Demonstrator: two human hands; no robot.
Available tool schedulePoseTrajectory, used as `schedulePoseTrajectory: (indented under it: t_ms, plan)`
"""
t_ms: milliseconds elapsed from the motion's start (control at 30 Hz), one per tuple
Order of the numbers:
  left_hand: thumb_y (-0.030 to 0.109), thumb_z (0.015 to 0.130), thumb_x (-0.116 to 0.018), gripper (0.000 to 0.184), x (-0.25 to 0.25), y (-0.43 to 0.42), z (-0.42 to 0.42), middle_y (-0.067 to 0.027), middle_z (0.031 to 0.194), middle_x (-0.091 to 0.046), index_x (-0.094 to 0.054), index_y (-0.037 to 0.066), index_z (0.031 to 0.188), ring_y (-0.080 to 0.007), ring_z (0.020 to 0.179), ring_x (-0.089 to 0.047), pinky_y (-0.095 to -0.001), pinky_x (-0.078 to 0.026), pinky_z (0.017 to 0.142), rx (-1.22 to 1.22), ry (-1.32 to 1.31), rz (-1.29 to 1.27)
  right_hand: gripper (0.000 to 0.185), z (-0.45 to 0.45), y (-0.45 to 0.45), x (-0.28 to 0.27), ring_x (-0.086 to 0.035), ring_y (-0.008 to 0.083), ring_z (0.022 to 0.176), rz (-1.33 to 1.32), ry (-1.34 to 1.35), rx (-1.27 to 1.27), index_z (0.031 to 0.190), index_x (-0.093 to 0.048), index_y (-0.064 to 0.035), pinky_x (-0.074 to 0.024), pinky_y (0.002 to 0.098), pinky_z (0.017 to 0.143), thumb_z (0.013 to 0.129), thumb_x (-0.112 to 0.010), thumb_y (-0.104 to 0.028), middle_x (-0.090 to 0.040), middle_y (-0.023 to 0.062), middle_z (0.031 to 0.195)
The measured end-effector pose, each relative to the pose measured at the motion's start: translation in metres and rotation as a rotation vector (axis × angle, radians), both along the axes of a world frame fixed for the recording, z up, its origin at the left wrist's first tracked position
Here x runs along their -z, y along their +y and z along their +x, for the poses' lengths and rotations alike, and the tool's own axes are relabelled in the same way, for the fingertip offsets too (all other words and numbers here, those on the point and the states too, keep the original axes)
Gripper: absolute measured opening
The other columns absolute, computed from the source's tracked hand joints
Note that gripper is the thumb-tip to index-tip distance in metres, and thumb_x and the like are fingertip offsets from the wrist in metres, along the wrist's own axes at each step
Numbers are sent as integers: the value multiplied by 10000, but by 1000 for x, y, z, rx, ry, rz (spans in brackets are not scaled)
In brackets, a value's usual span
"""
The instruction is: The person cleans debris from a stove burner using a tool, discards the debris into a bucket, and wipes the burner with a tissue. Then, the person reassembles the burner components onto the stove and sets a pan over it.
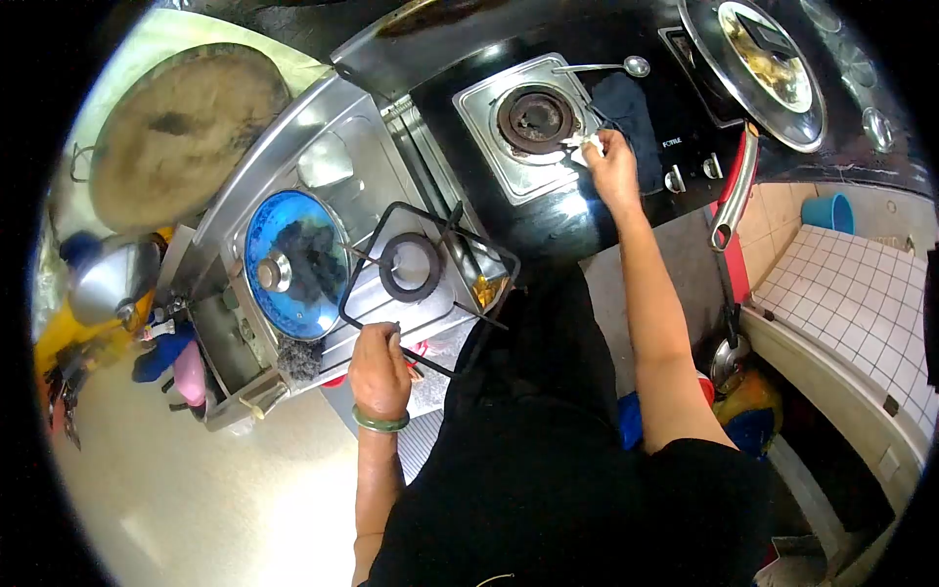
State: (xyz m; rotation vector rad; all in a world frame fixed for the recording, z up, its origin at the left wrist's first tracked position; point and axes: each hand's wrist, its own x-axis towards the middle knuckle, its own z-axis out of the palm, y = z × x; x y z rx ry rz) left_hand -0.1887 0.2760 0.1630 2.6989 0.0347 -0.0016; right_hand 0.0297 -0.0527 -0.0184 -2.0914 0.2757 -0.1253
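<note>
My left hand [380, 377], with a green bangle at the wrist, grips a corner of a black stove grate [411, 294]. The grate is held tilted over the edge of the steel sink. My right hand [613, 168] pinches a crumpled white tissue or cloth [584, 147] at the right rim of the gas burner [536, 119]. The burner has a dark round head on a square steel plate, and no grate lies on it. A ladle [636, 67] rests behind the burner. Beside my right hand lies a dark cloth [626, 108].
A blue bowl under a glass lid [293, 264] sits at the sink's left. Further left stands a large round wooden board [186, 132]. On the right, a red-handled pan [736, 191] and a lid with a plate [773, 59] occupy the cooktop. Control knobs [675, 179] line its front.
</note>
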Motion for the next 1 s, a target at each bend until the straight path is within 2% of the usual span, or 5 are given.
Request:
schedulePoseTrajectory:
  t_ms: [133, 400, 467, 733, 1000]
  plan:
    - [10, 871, -583, 74, 1, 0, 5, -185, 857, -597, -572, -10, 941, -369, 795, -604, -418, -481, 692, 15, -28, 3, 242, 2, -27, 10, -598, 129, 811, 485, 149, 17, 1047, -587, 34, -471, 241, 733, 899, -622, -154, -649, 59, 914]
    - [22, 873, -587, 84, 7, 2, 10, -181, 873, -595, -568, -8, 949, -370, 793, -597, -432, -472, 690, 43, -25, -6, 199, -18, -38, -5, -655, 240, 843, 1136, 347, 57, 1031, -584, 81, -581, 334, 731, 905, -597, -72, -635, 146, 1002]
    - [23, 872, -587, 88, 6, 1, 11, -181, 872, -594, -569, -7, 952, -370, 794, -597, -431, -473, 691, 50, -26, -6, 197, -14, -44, 20, -656, 228, 823, 812, 340, -110, 1049, -592, 96, -582, 312, 688, 907, -578, -39, -639, 148, 1005]
    - [17, 867, -587, 100, 6, -2, 10, -180, 857, -592, -572, -8, 962, -367, 786, -598, -422, -480, 692, 66, -25, -19, 216, 6, -11, 7, -614, 143, 738, 824, 500, -58, 1012, -613, 51, -558, 255, 598, 889, -672, -116, -632, 60, 877]
    - [10, 869, -582, 92, 9, -1, 9, -170, 869, -600, -571, -5, 959, -359, 792, -601, -416, -480, 693, 59, -44, -20, 318, 0, 22, -19, -633, 146, 529, 183, 377, 0, 1023, -666, 81, -502, 294, 495, 796, -733, -132, -680, 127, 685]
